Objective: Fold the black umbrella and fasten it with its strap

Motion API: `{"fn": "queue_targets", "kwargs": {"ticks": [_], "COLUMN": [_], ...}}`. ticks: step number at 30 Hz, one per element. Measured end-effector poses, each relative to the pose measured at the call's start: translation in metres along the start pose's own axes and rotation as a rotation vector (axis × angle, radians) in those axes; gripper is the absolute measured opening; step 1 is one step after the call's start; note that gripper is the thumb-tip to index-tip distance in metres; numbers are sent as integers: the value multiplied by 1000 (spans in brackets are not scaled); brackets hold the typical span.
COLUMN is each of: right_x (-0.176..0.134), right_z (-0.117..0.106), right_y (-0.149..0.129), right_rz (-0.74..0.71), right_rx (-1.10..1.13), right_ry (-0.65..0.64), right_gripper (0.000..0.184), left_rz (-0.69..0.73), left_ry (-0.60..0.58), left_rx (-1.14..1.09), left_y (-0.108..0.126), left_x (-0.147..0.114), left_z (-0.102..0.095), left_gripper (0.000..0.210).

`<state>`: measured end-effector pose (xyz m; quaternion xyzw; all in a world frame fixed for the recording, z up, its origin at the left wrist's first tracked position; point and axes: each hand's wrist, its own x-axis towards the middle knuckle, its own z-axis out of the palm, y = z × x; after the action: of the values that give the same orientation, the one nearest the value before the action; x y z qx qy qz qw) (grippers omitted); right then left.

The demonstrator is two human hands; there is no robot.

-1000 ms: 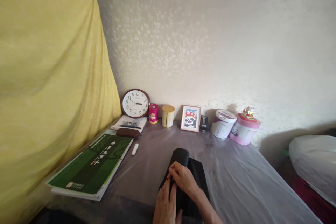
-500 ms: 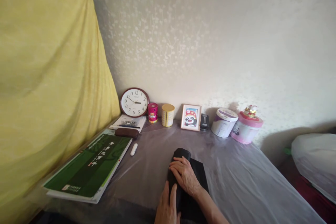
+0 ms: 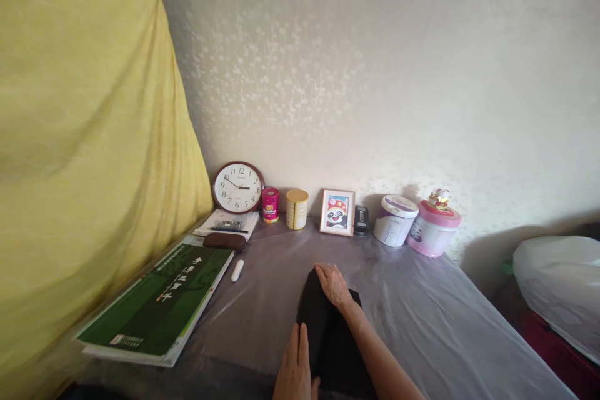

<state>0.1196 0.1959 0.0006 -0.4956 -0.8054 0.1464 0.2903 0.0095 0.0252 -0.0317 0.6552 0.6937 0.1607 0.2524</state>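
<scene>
1. Two bare hands on one black fabric bundle (image 3: 324,331), exact kind unclear; it lies on the grey table cover (image 3: 431,325), in front of the panda picture frame (image 3: 337,212).
2. Right hand (image 3: 334,285): laid over the bundle's far end, the end toward the frame; fingers together. Can't tell if it grips or just presses.
3. Left hand (image 3: 294,362): along the bundle's near left edge, farther from the frame than the right hand; fingers straight, thumb apart. Grip can't be told.
4. Left of frame: yellow-lidded can (image 3: 297,209), pink can (image 3: 270,205), round clock (image 3: 238,187) leaning on the wall.
5. Right of frame: small black object (image 3: 360,220) just beside, then purple-and-white tub (image 3: 396,220), pink-lidded tub (image 3: 434,231) with figurine (image 3: 439,199) on top.
6. Front-left of frame: green book (image 3: 159,303), brown case (image 3: 224,241), small white stick (image 3: 237,270).
</scene>
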Motion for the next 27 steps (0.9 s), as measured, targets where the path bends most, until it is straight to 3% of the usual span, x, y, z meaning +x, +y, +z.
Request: {"fn": "queue_targets", "kwargs": {"ticks": [4,7,11,14,17,27], "right_x": [-15,-43,-84,-106,-116,-112], "right_z": [-19,-38,-54,-54,-51,-45], "right_y": [23,43,54,46,34,4], "right_rz": [161,294,434,513,516,461], "right_rx": [-37,-31,98,233,281,259], "right_ry": [104,213,183,98,101,153], "right_gripper": [34,34,36,39,40,41], "left_rz": [16,47,78,109,114,91], "left_ry": [-18,46,84,50,23,4], "left_rx": [-10,-32,-59,-62,-52,-41], "left_y": [0,2,2,1,-1,0], "left_x": [-2,-7,-14,-15,-15,-15], "left_z": [-2,-3,-7,-10,-12,-13], "left_gripper": [80,76,72,75,82,90]}}
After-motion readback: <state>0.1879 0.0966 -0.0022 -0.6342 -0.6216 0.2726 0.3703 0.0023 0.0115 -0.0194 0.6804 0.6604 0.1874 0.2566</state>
